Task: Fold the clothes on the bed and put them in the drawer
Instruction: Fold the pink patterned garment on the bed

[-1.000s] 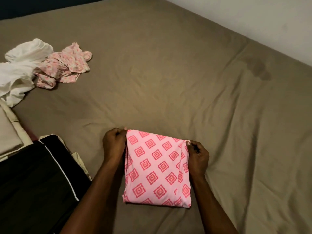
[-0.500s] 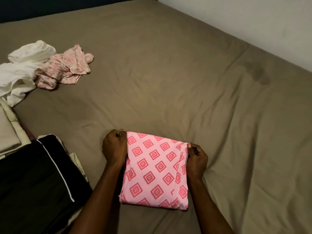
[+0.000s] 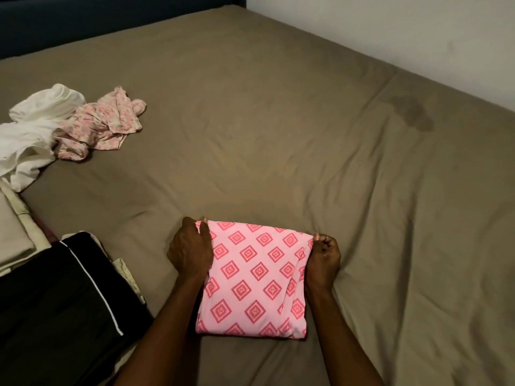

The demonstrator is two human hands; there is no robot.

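A pink garment with a red diamond print (image 3: 250, 277) lies folded into a thick rectangle on the brown bed sheet (image 3: 278, 135), near the front edge. My left hand (image 3: 189, 249) grips its far left corner. My right hand (image 3: 323, 260) pinches its far right corner. At the far left of the bed lie two unfolded pieces: a white garment (image 3: 33, 135) and a crumpled pink floral garment (image 3: 103, 123) touching it.
A stack of folded clothes sits at the lower left, topped by a black piece with a white stripe (image 3: 55, 302), with beige folded fabric (image 3: 14, 229) beside it. A white wall (image 3: 418, 32) runs along the bed's right side. A dark stain (image 3: 412, 115) marks the sheet.
Both hands keep hold of the pink garment's far corners and have barely shifted. The view has tilted slightly, so the bed's head end shows more.
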